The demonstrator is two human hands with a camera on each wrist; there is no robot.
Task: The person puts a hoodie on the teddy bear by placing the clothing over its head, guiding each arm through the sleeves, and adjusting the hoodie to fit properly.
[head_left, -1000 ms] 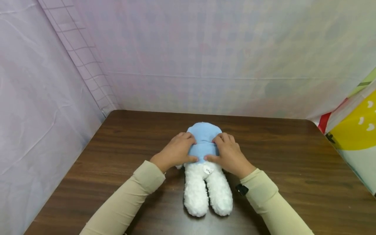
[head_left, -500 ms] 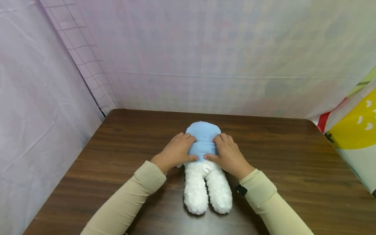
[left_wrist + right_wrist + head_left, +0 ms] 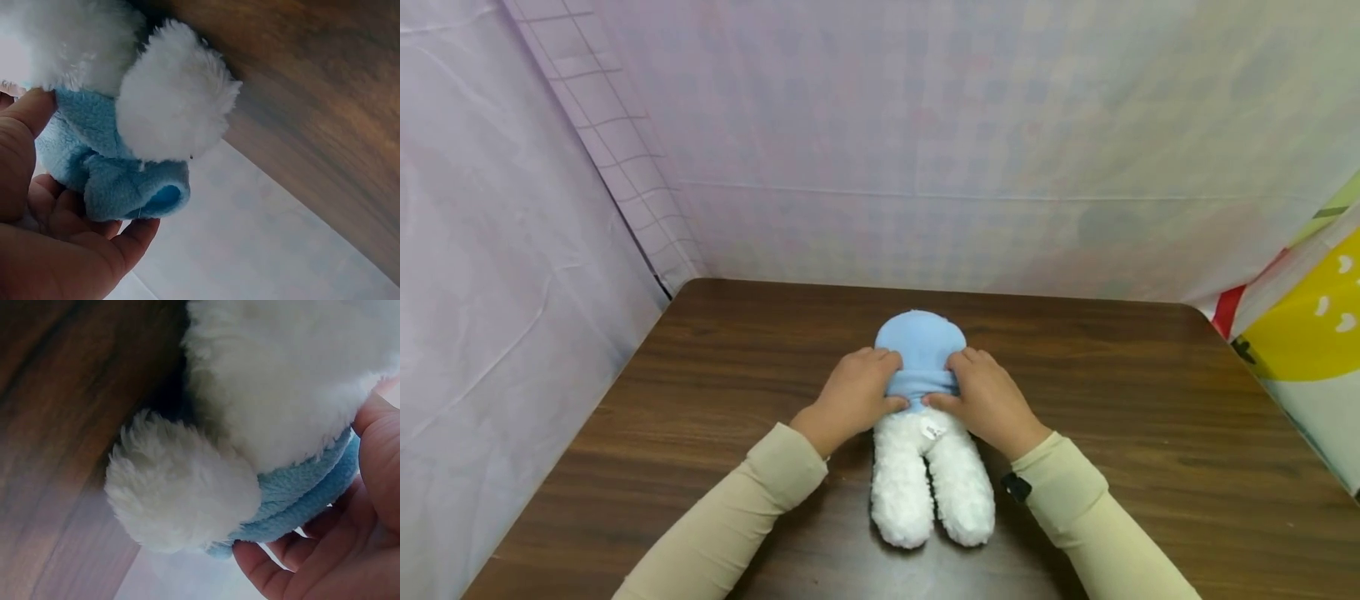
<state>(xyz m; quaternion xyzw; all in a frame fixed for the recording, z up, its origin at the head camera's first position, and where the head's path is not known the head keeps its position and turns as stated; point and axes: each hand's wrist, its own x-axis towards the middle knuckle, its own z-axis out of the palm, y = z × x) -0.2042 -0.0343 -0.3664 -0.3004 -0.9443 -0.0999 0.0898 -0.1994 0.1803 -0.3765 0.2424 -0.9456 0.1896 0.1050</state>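
Two light sleeves, the left sleeve (image 3: 722, 521) and the right sleeve (image 3: 1097, 508), enter from the near side. Between them lies a plush toy (image 3: 901, 492), its two fluffy white legs toward the person and its blue-covered top toward the far side. A black band (image 3: 1017, 486) sits at the right cuff. A small white tag (image 3: 933, 428) is attached where the legs meet.

Beyond the tag, the left hand (image 3: 853, 392) and the right hand (image 3: 992, 400) grip the blue cloth (image 3: 921, 340) from opposite sides. Each thumb presses the near part of the cloth while the fingers curl round the side. The thumb tips are near each other but apart. The cloth is folded crosswise between the hands. In the left wrist view, a blue cuff (image 3: 165, 197) gapes beside a white furry limb (image 3: 178, 94).

Handling: the toy should be light, soft and not fragile. Expect the pile to compress and the legs to flop. The cloth should stretch and may slide over the stuffing; for a firm hold, take cloth and body together at both sides. Avoid pulling by the tag.

The toy rests on a brown table (image 3: 737, 333). Behind it hangs a pale checked sheet (image 3: 925, 150).
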